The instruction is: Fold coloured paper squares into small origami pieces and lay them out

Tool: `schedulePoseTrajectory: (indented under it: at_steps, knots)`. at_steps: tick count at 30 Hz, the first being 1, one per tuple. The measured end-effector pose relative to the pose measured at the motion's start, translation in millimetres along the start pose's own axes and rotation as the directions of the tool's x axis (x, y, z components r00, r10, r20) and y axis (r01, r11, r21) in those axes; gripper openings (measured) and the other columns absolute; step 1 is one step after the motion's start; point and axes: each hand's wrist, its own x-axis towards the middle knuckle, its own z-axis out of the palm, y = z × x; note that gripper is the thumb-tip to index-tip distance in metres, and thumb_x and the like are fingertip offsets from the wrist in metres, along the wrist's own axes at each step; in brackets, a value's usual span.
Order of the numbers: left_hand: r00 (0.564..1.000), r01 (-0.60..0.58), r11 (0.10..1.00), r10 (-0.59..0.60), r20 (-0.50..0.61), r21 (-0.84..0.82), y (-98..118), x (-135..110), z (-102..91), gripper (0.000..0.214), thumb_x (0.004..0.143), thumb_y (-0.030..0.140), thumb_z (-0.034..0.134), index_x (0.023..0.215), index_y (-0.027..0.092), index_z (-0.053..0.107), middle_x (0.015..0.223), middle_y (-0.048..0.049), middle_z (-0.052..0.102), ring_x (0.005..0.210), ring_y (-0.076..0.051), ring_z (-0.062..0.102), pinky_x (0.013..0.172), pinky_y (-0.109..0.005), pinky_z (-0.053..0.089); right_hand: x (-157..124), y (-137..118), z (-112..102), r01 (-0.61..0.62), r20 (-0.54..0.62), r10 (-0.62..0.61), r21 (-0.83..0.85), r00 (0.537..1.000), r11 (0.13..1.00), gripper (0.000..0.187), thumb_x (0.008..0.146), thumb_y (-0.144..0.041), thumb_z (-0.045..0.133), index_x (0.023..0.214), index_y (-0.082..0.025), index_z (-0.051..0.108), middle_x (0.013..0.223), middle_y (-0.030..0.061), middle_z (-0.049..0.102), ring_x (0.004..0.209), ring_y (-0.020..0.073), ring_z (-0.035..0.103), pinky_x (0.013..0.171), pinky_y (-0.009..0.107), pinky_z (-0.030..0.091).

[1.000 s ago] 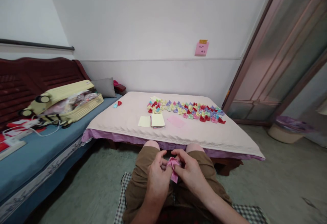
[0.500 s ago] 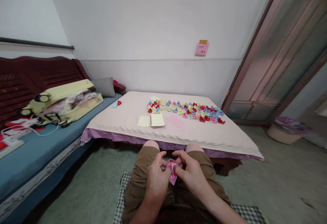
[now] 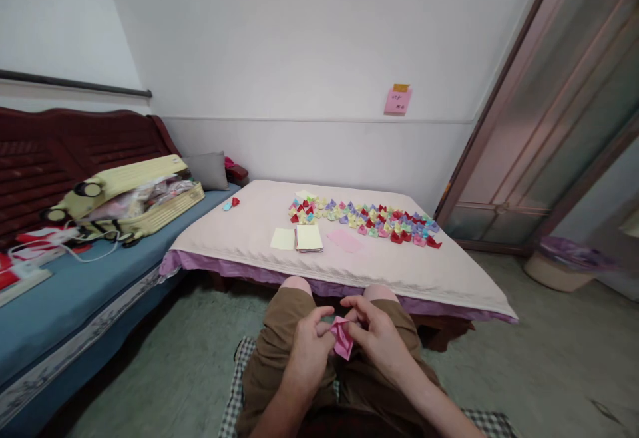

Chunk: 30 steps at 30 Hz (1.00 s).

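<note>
Above my lap, between both hands, is a small piece of folded pink paper [image 3: 342, 339] with creased flaps. My left hand [image 3: 310, 345] pinches its left edge with thumb and fingers. From the other side, my right hand [image 3: 375, 335] grips its right upper part, the index finger raised and curled. On the table [image 3: 239, 235] in front lie a stack of pale yellow square paper [image 3: 309, 237], a loose yellow sheet [image 3: 283, 239] and a flat pink sheet [image 3: 345, 240]. Behind them spread many small folded paper pieces [image 3: 369, 218] in red, yellow, purple, pink and blue.
Two folded pieces [image 3: 231, 204] sit apart at the table's left. A sofa with blue cushion [image 3: 114, 278] at left bears an open yellow suitcase [image 3: 140, 192] and a grey pillow [image 3: 207, 170]. A lined bin [image 3: 564, 265] stands right. A pink note [image 3: 398, 100] hangs on the wall.
The folded pink paper has shifted slightly right and turned a little. My right thumb and fingers have moved to its upper right edge, and the left fingers have closed nearer its left side.
</note>
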Motion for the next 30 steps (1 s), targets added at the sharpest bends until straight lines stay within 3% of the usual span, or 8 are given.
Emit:
schedulePoseTrajectory:
  at_steps: [4, 8, 11, 13, 21, 25, 28, 30]
  knots:
    - [0.997, -0.014, 0.999, 0.011, -0.076, -0.034, 2.1, -0.3, 0.3, 0.040, 0.062, 0.010, 0.058, 0.102, 0.009, 0.065, 0.066, -0.0043, 0.072, 0.052, -0.013, 0.060, 0.049, -0.021, 0.041, -10.0, -11.3, -2.1, 0.151, -0.119, -0.191, -0.280, 0.974, 0.948, 0.014, 0.082, -0.023, 0.054, 0.094, -0.020, 0.061, 0.085, 0.0055, 0.067, 0.078, 0.0208, 0.062, 0.070, 0.031, 0.047]
    - [0.989, -0.040, 0.998, 0.032, -0.141, -0.055, 7.4, -1.5, 1.0, 0.040, 0.063, 0.011, 0.058, 0.102, 0.009, 0.062, 0.078, -0.0100, 0.076, 0.065, -0.017, 0.067, 0.059, -0.024, 0.048, -22.2, -19.5, 6.3, 0.359, -0.016, -0.459, -0.600, 0.888, 0.715, 0.011, 0.084, -0.021, 0.054, 0.076, -0.020, 0.062, 0.074, 0.0050, 0.061, 0.072, 0.0202, 0.056, 0.065, 0.030, 0.041]
    - [0.983, -0.067, 0.996, 0.055, -0.175, -0.062, 8.3, -2.9, 2.2, 0.040, 0.062, 0.012, 0.060, 0.102, 0.010, 0.062, 0.080, -0.0112, 0.077, 0.069, -0.020, 0.069, 0.061, -0.026, 0.050, -24.8, -18.4, 15.5, 0.375, 0.010, -0.560, -0.753, 0.829, 0.541, 0.017, 0.083, -0.020, 0.054, 0.067, -0.019, 0.059, 0.067, 0.0051, 0.057, 0.066, 0.0195, 0.051, 0.063, 0.031, 0.035]
    - [0.978, -0.097, 0.994, 0.085, -0.192, -0.056, 6.5, -2.9, 2.2, 0.040, 0.063, 0.013, 0.060, 0.103, 0.011, 0.062, 0.082, -0.0112, 0.077, 0.072, -0.021, 0.070, 0.064, -0.027, 0.052, -23.2, -15.3, 20.1, 0.362, 0.006, -0.581, -0.787, 0.814, 0.500, 0.020, 0.083, -0.019, 0.053, 0.064, -0.019, 0.057, 0.065, 0.0046, 0.056, 0.063, 0.0185, 0.048, 0.062, 0.031, 0.032]
    - [0.953, -0.170, 0.983, 0.148, -0.265, -0.064, -25.6, 13.4, 1.2, 0.045, 0.062, 0.029, 0.072, 0.103, 0.016, 0.061, 0.086, -0.0115, 0.077, 0.086, -0.026, 0.071, 0.078, -0.032, 0.055, -4.7, 8.7, 29.6, 0.360, -0.073, -0.631, -0.769, 0.772, 0.529, 0.018, 0.080, -0.014, 0.048, 0.064, -0.020, 0.052, 0.065, 0.0026, 0.054, 0.062, 0.0171, 0.046, 0.060, 0.030, 0.028]
    - [0.937, -0.163, 0.986, 0.144, -0.317, -0.034, -41.8, 31.1, -4.7, 0.055, 0.059, 0.035, 0.075, 0.107, 0.016, 0.058, 0.092, -0.0133, 0.075, 0.091, -0.028, 0.071, 0.081, -0.034, 0.055, 12.2, 20.6, 17.8, 0.284, -0.130, -0.563, -0.758, 0.816, 0.587, 0.019, 0.083, -0.013, 0.047, 0.065, -0.020, 0.052, 0.065, 0.0023, 0.054, 0.063, 0.0173, 0.047, 0.061, 0.030, 0.028]
    - [0.940, -0.132, 0.983, 0.164, -0.300, 0.124, -46.6, 56.9, -18.9, 0.053, 0.063, 0.039, 0.069, 0.109, 0.015, 0.058, 0.102, -0.0139, 0.072, 0.099, -0.029, 0.068, 0.084, -0.036, 0.054, 31.9, 30.0, -0.5, 0.208, -0.166, -0.479, -0.746, 0.862, 0.633, 0.022, 0.085, -0.011, 0.046, 0.066, -0.019, 0.052, 0.066, 0.0024, 0.055, 0.063, 0.0168, 0.049, 0.062, 0.029, 0.030]
    - [0.950, -0.079, 0.909, 0.193, -0.245, 0.409, -48.9, 80.2, -30.0, 0.049, 0.069, 0.039, 0.061, 0.112, 0.016, 0.059, 0.113, -0.0140, 0.068, 0.107, -0.029, 0.064, 0.091, -0.039, 0.051, 46.6, 38.0, -14.0, 0.172, -0.181, -0.447, -0.749, 0.876, 0.640, 0.023, 0.086, -0.011, 0.046, 0.066, -0.019, 0.053, 0.067, 0.0025, 0.056, 0.064, 0.0169, 0.050, 0.063, 0.029, 0.032]
